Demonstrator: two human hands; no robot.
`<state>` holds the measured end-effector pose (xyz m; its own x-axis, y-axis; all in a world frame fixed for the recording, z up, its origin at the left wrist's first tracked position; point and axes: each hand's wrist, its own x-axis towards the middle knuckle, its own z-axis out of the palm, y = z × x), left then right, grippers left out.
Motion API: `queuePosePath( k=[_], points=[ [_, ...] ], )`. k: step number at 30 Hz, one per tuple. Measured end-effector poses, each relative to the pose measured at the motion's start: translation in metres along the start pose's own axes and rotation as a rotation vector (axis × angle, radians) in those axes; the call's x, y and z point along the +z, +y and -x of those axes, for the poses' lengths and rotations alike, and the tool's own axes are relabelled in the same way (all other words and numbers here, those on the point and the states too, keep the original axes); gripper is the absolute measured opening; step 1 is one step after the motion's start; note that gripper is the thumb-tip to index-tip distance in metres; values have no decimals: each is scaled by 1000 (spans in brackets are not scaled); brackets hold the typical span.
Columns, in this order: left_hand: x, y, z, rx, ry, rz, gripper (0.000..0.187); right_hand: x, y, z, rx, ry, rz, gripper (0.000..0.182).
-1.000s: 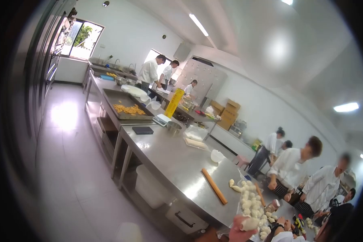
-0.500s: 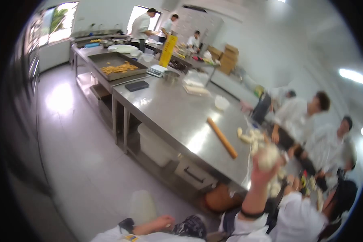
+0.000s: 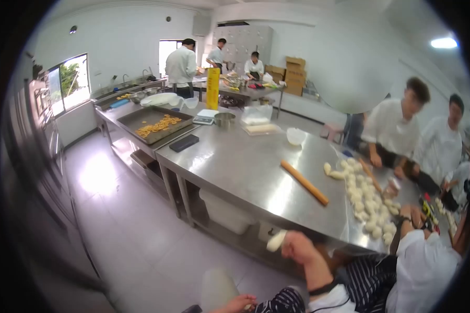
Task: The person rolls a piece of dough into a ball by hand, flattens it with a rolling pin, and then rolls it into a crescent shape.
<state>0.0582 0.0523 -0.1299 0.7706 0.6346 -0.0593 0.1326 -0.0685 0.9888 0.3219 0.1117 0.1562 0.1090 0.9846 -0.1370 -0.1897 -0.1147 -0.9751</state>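
Observation:
My right hand (image 3: pixel 301 247), with a dark band at the wrist, is closed on a piece of white dough (image 3: pixel 276 241). The dough sticks out to the left of the fist, in front of the table's near edge. Low in view, my left hand (image 3: pixel 241 302) is held near my body with its fingers curled; what they hold, if anything, I cannot make out. Many pieces of dough (image 3: pixel 357 195) lie on the steel table (image 3: pixel 235 161), to the right of a wooden rolling pin (image 3: pixel 304 182).
A baking tray (image 3: pixel 156 125) of golden pieces, a scale (image 3: pixel 206 117), a metal bowl (image 3: pixel 225 120), a dark flat case (image 3: pixel 184 143) and a white bowl (image 3: pixel 296 136) stand farther along. A co-worker's white sleeve (image 3: pixel 423 261) is close on my right; other people stand across.
My right hand has come down and left from a raised position over the table, still holding the dough. The view has levelled and turned, showing more dough. My left hand sits lower in view.

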Motion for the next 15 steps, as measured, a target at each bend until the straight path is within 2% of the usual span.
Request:
queuePosePath(
  k=[1, 2, 3, 4, 5, 7, 9, 10, 11, 13, 15],
  points=[
    [6, 1, -4, -134, -10, 170, 26, 4, 8, 26, 116, -72, 193, 26],
    [14, 0, -6, -263, -33, 346, 26, -3, 28, 42, 190, -237, 157, 27],
    [17, -7, -4, -61, -42, 109, 26, -4, 25, 60, 266, -318, 236, 29],
    [19, -12, -5, 136, -35, -136, 25, -10, 22, 75, 272, -387, 165, 31],
    [18, -9, -12, 213, -32, -192, 25, -9, -2, 90, 239, -398, 172, 35],
    [10, 3, -11, 328, -62, -314, 23, -37, -27, 113, 23, -133, 328, 40],
    [9, 6, -15, 201, -132, -283, 22, -70, -42, 140, -588, -70, 131, 40],
    [11, 8, -18, 136, -167, -264, 21, -45, -60, 149, -824, 12, 70, 40],
    [14, 10, -17, 167, -160, -251, 21, -20, -78, 159, -1059, 105, 30, 41],
    [17, 13, -21, 234, -124, -233, 21, -48, -72, 169, -1160, 64, -17, 32],
    [23, 0, -29, -228, -141, 356, 18, -80, -64, 168, -1275, 4, -80, 24]
  ],
)
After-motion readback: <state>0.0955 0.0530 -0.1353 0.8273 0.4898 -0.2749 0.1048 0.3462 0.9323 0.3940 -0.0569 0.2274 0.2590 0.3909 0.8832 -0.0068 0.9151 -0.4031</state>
